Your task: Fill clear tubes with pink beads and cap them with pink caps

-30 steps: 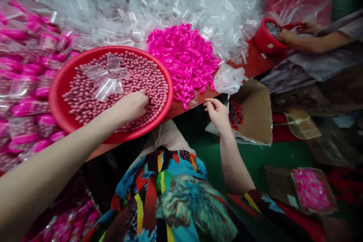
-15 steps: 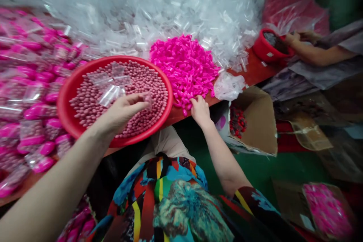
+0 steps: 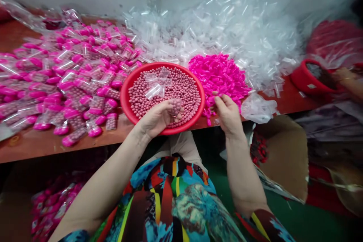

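Observation:
Over the front of a red basin (image 3: 124,96), my left hand (image 3: 154,119) is closed around a small clear plastic container (image 3: 175,105). Pink shows through it, but I cannot make out how full it is. Round dusty-pink beads (image 3: 184,90) fill the basin, and a few clear containers (image 3: 155,83) lie on top of them. My right hand (image 3: 229,115) is beside the front of a heap of bright pink plastic pieces (image 3: 218,72). Its thumb and fingers are pinched together; whatever may be between them is hidden.
Bead-filled containers with pink ends (image 3: 70,83) cover the table's left side. Clear containers (image 3: 227,26) are heaped behind. A crumpled plastic bag (image 3: 258,107) and a cardboard box (image 3: 286,151) are right. Another person's hand (image 3: 347,79) is by a red tub (image 3: 300,77).
The view has swung left. My left hand has drawn back toward the basin's front edge with the container. My right hand has lifted back from the front of the pink heap.

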{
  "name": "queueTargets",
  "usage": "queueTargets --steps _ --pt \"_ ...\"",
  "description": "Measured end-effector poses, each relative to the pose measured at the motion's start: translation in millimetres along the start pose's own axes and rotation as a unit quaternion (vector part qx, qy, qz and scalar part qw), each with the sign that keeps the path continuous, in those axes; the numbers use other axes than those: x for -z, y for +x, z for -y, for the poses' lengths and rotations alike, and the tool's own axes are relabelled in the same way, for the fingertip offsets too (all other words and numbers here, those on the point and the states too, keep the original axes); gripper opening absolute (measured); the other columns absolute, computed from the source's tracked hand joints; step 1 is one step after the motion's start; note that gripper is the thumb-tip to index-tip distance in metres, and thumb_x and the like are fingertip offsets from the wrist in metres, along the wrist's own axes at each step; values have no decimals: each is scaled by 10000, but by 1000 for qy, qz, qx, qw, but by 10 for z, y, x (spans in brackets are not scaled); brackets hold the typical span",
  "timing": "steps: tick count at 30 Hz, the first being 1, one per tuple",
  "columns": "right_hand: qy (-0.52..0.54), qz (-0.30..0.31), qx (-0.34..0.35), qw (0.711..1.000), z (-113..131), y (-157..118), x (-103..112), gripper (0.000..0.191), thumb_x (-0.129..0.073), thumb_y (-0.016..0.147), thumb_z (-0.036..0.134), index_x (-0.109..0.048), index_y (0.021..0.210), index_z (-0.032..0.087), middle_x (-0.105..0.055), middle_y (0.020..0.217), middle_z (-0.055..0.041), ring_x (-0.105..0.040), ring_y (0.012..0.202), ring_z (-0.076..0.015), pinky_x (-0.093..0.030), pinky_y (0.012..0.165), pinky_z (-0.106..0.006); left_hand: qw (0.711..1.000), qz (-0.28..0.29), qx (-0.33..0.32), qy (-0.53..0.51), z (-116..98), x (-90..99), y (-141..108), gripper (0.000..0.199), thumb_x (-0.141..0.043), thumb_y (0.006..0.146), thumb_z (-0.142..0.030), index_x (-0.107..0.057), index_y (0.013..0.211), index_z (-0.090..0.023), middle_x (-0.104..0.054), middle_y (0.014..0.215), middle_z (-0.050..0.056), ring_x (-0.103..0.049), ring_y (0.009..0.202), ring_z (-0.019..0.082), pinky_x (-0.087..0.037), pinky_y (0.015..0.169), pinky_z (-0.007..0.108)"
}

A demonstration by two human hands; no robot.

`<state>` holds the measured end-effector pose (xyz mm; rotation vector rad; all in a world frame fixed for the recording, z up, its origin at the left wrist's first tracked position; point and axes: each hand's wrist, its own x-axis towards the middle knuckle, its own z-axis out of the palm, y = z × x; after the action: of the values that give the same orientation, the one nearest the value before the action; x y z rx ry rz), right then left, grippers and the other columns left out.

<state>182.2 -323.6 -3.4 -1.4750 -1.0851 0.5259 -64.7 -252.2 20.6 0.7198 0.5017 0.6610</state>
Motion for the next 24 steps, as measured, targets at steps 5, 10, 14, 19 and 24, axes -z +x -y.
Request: queueTargets --steps 5,10,14,19,24 --pt "186 257 -40 947 500 32 -544 266 -689 919 402 -762 1073 199 -688 812 16 -561 677 -89 -489 669 -218 1000 -21 -21 -5 55 -28 8 151 -649 920 -224 -743 960 -113 -718 839 63 -614 697 143 -505 584 247" --pt "137 298 -26 944 602 146 -703 192 -681 898 342 -772 988 200 -669 754 35 -563 660 -105 -505 638 -248 998 -55 -23 -5 32 -52 7 97 -647 897 -187 -706 847 -127 -645 733 45 -569 638 127 -450 522 227" --pt "101 248 16 963 578 180 -734 119 -694 884 264 -726 974 193 -723 866 9 -626 729 -125 -529 671 -269 999 -47 -14 16 29 -54 21 111 -665 882 -227 -686 826 -133 -625 712 48 -524 573 118 -399 485 233" --pt "-29 116 200 972 546 56 -782 150 -640 955 282 -678 826 216 -672 811 -1 -641 791 -157 -548 780 -326 998 -42 -43 17 74 -23 41 152 -724 885 -274 -691 828 -138 -626 745 45 -528 618 118 -401 518 244" --pt "-36 85 280 955 491 -84 -794 127 -616 982 254 -738 1002 226 -709 999 -53 -678 973 -192 -559 902 -364 997 -40 -60 9 101 3 34 127 -773 867 -254 -728 917 -146 -632 813 35 -542 686 112 -433 567 222"
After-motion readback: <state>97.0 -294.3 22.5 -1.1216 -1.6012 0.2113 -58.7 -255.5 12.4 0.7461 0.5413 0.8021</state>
